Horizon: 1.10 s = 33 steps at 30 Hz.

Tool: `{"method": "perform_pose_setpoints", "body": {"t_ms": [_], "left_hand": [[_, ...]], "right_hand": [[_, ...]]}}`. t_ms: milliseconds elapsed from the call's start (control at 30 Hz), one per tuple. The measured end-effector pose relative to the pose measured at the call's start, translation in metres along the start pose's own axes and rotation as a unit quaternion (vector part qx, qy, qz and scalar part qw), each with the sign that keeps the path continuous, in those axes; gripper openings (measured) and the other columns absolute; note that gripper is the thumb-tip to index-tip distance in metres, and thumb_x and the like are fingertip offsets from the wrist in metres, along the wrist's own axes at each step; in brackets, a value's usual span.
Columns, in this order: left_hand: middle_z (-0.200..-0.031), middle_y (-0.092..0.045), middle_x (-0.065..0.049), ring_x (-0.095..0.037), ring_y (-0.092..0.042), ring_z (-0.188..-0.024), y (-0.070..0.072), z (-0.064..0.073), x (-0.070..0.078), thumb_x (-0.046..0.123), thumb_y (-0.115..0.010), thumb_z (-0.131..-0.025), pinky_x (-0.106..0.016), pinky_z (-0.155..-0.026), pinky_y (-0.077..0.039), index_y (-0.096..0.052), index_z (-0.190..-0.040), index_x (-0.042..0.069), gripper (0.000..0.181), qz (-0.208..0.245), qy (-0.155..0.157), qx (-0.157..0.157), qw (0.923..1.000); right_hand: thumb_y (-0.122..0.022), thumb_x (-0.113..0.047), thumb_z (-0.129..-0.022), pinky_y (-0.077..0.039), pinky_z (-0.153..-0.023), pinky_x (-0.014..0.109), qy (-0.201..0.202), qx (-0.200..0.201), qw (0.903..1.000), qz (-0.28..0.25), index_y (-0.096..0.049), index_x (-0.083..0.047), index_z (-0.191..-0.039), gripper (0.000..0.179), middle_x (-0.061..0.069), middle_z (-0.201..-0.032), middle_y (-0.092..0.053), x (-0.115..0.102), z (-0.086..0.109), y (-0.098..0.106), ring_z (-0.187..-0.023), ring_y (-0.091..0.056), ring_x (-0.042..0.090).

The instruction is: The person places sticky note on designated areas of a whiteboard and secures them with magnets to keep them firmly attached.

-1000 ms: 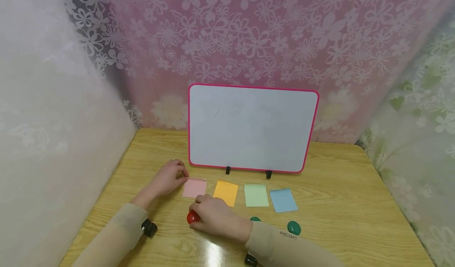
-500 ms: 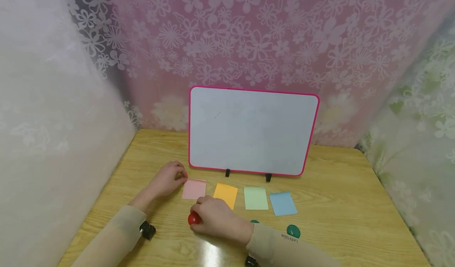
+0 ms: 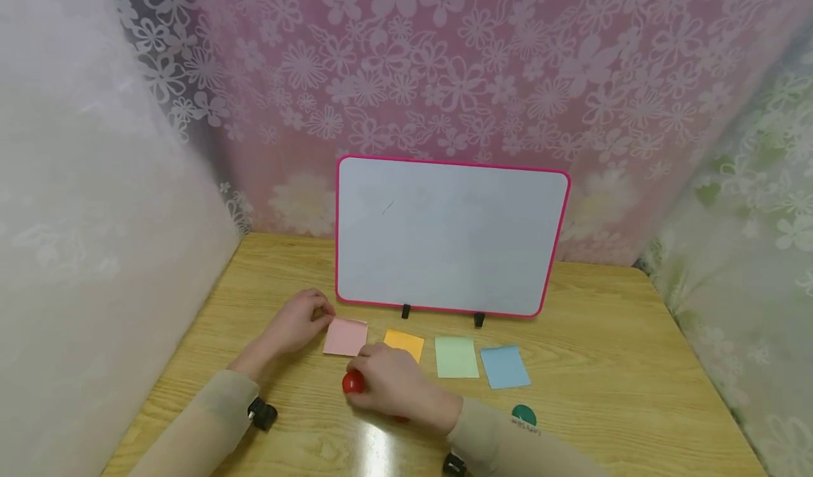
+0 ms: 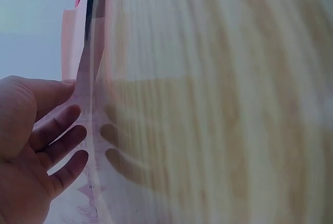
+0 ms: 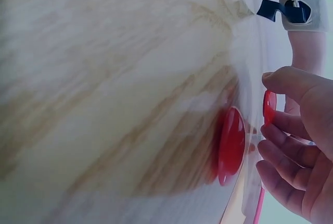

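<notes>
In the head view my left hand (image 3: 301,322) is at the upper left corner of a pink sticky note (image 3: 346,337). The left wrist view shows thumb and forefinger pinching the edge of that note (image 4: 73,41), which stands off the wood there. My right hand (image 3: 396,382) holds a glossy red domed disc (image 3: 353,382) between thumb and fingers, low over the table. In the right wrist view the held red disc (image 5: 269,106) sits at the fingertips, while a second red disc (image 5: 232,146) lies on the table. The right hand partly covers an orange sticky note (image 3: 406,341).
A green sticky note (image 3: 456,357) and a blue one (image 3: 504,366) continue the row to the right. One green disc (image 3: 524,414) lies beside the right forearm. Behind stands a pink-framed whiteboard (image 3: 451,237) on black feet, before a floral curtain (image 3: 413,61).
My right hand has shifted slightly right with the red disc. The second red disc now shows under the wrist, and one of the two green discs is hidden. The left hand has barely moved.
</notes>
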State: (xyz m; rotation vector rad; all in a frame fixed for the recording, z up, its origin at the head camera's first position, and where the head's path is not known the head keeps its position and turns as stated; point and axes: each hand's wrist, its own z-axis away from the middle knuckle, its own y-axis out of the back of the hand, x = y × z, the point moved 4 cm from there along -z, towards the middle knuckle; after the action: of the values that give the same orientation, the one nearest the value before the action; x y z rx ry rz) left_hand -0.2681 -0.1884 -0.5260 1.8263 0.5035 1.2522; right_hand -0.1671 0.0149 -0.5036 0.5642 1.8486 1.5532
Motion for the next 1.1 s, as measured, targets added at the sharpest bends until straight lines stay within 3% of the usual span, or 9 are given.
{"method": "perform_pose_setpoints", "body": {"t_ms": [333, 567, 800, 1100], "left_hand": [[-0.102, -0.07, 0.002, -0.025, -0.066, -0.107, 0.005, -0.003, 0.008, 0.016, -0.076, -0.1, -0.049, -0.098, -0.055, -0.079, -0.098, 0.011, 0.006, 0.021, 0.009, 0.023, 0.9995], [-0.101, -0.07, 0.004, -0.025, -0.066, -0.105, 0.011, -0.005, 0.016, 0.011, -0.078, -0.097, -0.049, -0.097, -0.054, -0.081, -0.095, 0.015, 0.006, 0.047, -0.001, 0.05, 0.9976], [-0.105, -0.071, 0.002, -0.026, -0.067, -0.106, 0.016, -0.009, 0.024, 0.018, -0.081, -0.098, -0.049, -0.096, -0.054, -0.082, -0.099, 0.01, 0.008, 0.051, 0.002, 0.06, 0.9969], [-0.104, -0.073, -0.002, -0.033, -0.068, -0.105, 0.029, -0.019, 0.036, 0.015, -0.082, -0.096, -0.05, -0.093, -0.054, -0.081, -0.101, 0.008, 0.009, 0.056, -0.007, 0.099, 0.9935]], "right_hand": [[-0.082, -0.043, -0.088, -0.045, -0.057, 0.018, -0.005, 0.001, 1.0, -0.002, -0.079, -0.024, -0.105, 0.026, -0.013, -0.091, -0.063, 0.009, 0.0, 0.006, -0.084, -0.058, 0.004], [-0.082, -0.04, -0.088, -0.051, -0.065, 0.02, -0.021, 0.032, 0.9993, 0.002, -0.079, -0.021, -0.115, 0.034, -0.011, -0.103, -0.072, 0.016, 0.001, 0.017, -0.092, -0.065, 0.008], [-0.083, -0.037, -0.089, -0.05, -0.066, 0.019, -0.041, 0.055, 0.997, -0.036, -0.075, -0.018, -0.117, 0.034, -0.01, -0.099, -0.069, 0.025, -0.001, 0.033, -0.086, -0.061, 0.007], [-0.088, -0.035, -0.088, -0.053, -0.07, 0.024, -0.018, 0.132, 0.991, -0.015, -0.075, -0.016, -0.11, 0.032, -0.007, -0.096, -0.073, 0.036, -0.01, 0.061, -0.089, -0.064, 0.015]]}}
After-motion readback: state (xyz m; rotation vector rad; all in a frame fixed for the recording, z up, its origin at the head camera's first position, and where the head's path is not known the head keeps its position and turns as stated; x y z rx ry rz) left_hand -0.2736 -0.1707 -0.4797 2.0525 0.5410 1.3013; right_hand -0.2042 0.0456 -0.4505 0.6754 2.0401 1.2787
